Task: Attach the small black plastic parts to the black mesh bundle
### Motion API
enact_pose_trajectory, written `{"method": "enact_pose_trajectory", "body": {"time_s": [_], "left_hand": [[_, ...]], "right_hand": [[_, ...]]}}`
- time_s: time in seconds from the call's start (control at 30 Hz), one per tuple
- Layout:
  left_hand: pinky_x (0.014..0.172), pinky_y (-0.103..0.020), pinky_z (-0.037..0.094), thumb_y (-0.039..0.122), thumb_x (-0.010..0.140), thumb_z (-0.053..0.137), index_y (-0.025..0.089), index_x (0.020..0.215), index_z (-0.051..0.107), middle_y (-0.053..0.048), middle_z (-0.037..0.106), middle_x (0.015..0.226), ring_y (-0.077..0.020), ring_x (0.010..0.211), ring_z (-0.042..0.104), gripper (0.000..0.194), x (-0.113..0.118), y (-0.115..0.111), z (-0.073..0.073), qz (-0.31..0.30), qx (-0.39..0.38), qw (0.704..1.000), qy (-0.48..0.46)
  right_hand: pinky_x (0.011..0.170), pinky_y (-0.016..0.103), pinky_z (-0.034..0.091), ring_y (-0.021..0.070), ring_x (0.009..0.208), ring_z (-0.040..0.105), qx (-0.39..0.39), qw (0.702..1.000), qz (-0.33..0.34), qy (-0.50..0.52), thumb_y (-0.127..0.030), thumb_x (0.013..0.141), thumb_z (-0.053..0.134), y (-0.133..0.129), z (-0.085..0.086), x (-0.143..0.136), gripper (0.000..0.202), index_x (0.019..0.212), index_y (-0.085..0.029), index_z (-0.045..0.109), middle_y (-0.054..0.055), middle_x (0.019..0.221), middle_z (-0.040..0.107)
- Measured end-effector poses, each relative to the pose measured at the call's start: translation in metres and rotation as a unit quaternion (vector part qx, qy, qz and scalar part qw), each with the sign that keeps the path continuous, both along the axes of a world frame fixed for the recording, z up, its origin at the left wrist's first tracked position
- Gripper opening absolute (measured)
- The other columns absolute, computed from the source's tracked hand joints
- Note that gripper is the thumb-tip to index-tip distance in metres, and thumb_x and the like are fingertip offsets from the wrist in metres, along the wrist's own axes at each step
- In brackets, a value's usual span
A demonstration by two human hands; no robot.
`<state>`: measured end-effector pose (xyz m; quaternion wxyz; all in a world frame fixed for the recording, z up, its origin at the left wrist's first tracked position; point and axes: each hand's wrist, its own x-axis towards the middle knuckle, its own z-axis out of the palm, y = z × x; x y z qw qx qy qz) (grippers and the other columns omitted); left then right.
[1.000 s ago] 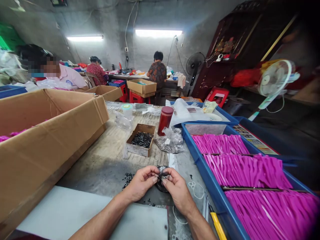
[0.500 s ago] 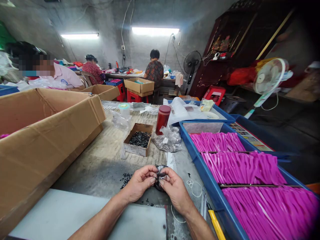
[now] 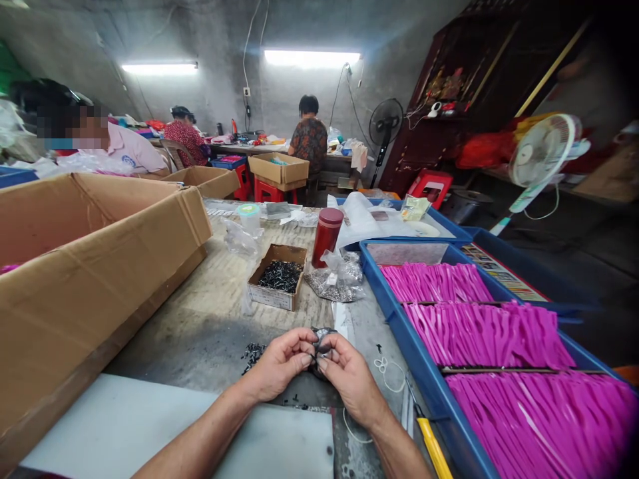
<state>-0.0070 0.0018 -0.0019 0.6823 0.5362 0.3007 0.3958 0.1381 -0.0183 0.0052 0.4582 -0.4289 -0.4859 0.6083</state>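
Observation:
My left hand and my right hand meet low in the middle of the view, thumbs and forefingers pinched almost tip to tip. Whatever they pinch is small and dark, mostly covered by the fingers, and I cannot make out its kind. Just behind and below the fingertips shows a round dark object, largely hidden by my hands. Small black rivet-like pieces lie loose left of my left hand. More such pieces fill a small open cardboard box beyond my hands.
A large cardboard box stands at left, a pale sheet in front. At right, a blue tray holds magenta strips. A yellow-handled tool lies beside it. A red canister stands near a plastic bag. Co-workers sit farther back.
My hands stay pinched together in nearly the same spot. The camera view has shifted very slightly; nothing else visibly differs.

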Motion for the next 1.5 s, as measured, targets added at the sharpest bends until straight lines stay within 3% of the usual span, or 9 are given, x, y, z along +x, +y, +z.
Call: {"method": "enact_pose_trajectory", "body": {"time_s": [0.47, 0.7, 0.93, 1.07, 1.2, 1.33, 1.43, 1.5], "left_hand": [[0.065, -0.022, 0.037, 0.015, 0.075, 0.047, 0.018, 0.101, 0.048, 0.001, 0.048, 0.071, -0.0116, 0.067, 0.044, 0.026, -0.003, -0.001, 0.003, -0.014, 0.121, 0.982, 0.146], [0.064, -0.022, 0.036, 0.015, 0.074, 0.048, 0.017, 0.102, 0.047, 0.002, 0.048, 0.069, -0.011, 0.065, 0.044, 0.028, -0.004, -0.001, 0.001, -0.004, 0.113, 0.983, 0.144], [0.059, -0.02, 0.034, 0.022, 0.073, 0.053, 0.016, 0.101, 0.044, 0.003, 0.046, 0.067, -0.0084, 0.06, 0.041, 0.03, -0.002, -0.002, 0.001, 0.005, 0.054, 0.996, 0.072], [0.053, -0.019, 0.033, 0.027, 0.071, 0.056, 0.016, 0.101, 0.042, 0.003, 0.046, 0.067, -0.0069, 0.055, 0.04, 0.035, -0.004, -0.001, 0.009, 0.036, 0.03, 0.998, 0.048], [0.05, -0.019, 0.033, 0.027, 0.066, 0.059, 0.016, 0.1, 0.042, 0.003, 0.047, 0.065, -0.0069, 0.053, 0.042, 0.039, -0.015, 0.016, 0.031, 0.121, 0.051, 0.989, 0.068], [0.049, -0.018, 0.033, 0.024, 0.063, 0.057, 0.014, 0.099, 0.044, 0.005, 0.048, 0.058, -0.0076, 0.05, 0.043, 0.04, -0.032, 0.054, 0.052, 0.204, 0.126, 0.954, 0.177], [0.054, -0.02, 0.037, 0.021, 0.064, 0.05, 0.011, 0.101, 0.047, 0.003, 0.054, 0.058, -0.0103, 0.053, 0.049, 0.038, -0.044, 0.087, 0.059, 0.27, 0.215, 0.867, 0.361], [0.056, -0.022, 0.038, 0.017, 0.064, 0.049, 0.012, 0.101, 0.05, 0.002, 0.057, 0.059, -0.0124, 0.056, 0.051, 0.037, -0.049, 0.105, 0.059, 0.286, 0.229, 0.832, 0.417]], "right_hand": [[0.058, 0.022, 0.034, 0.0109, 0.063, 0.044, 0.007, 1.0, 0.026, 0.008, -0.021, 0.066, 0.055, -0.001, -0.003, 0.001, 0.016, 0.078, -0.019, 0.045, -0.004, 0.068, 0.047], [0.057, 0.022, 0.034, 0.0107, 0.062, 0.045, 0.002, 0.999, 0.029, 0.015, -0.023, 0.067, 0.056, 0.0, -0.005, -0.002, 0.017, 0.079, -0.019, 0.044, -0.004, 0.068, 0.048], [0.05, 0.021, 0.031, 0.0089, 0.053, 0.04, 0.002, 1.0, -0.008, 0.013, -0.034, 0.07, 0.056, 0.001, -0.004, 0.004, 0.026, 0.086, -0.017, 0.047, -0.005, 0.06, 0.046], [0.052, 0.022, 0.034, 0.0108, 0.054, 0.044, 0.01, 0.999, -0.038, -0.014, -0.04, 0.069, 0.055, 0.005, -0.006, 0.012, 0.027, 0.081, -0.015, 0.052, -0.002, 0.062, 0.051], [0.054, 0.024, 0.036, 0.0137, 0.057, 0.048, 0.054, 0.99, -0.085, -0.104, -0.035, 0.07, 0.053, 0.009, -0.006, 0.02, 0.021, 0.074, -0.015, 0.055, 0.0, 0.062, 0.055], [0.058, 0.026, 0.037, 0.0161, 0.062, 0.051, 0.145, 0.941, -0.106, -0.285, -0.024, 0.073, 0.048, 0.009, -0.004, 0.026, 0.012, 0.07, -0.017, 0.058, 0.001, 0.064, 0.057], [0.063, 0.026, 0.036, 0.0172, 0.069, 0.052, 0.201, 0.883, -0.071, -0.418, -0.016, 0.073, 0.045, 0.008, -0.002, 0.025, 0.015, 0.069, -0.018, 0.059, 0.003, 0.069, 0.058], [0.065, 0.026, 0.036, 0.0174, 0.072, 0.052, 0.21, 0.85, -0.045, -0.481, -0.012, 0.073, 0.044, 0.007, -0.002, 0.023, 0.018, 0.071, -0.017, 0.06, 0.004, 0.071, 0.058]]}}
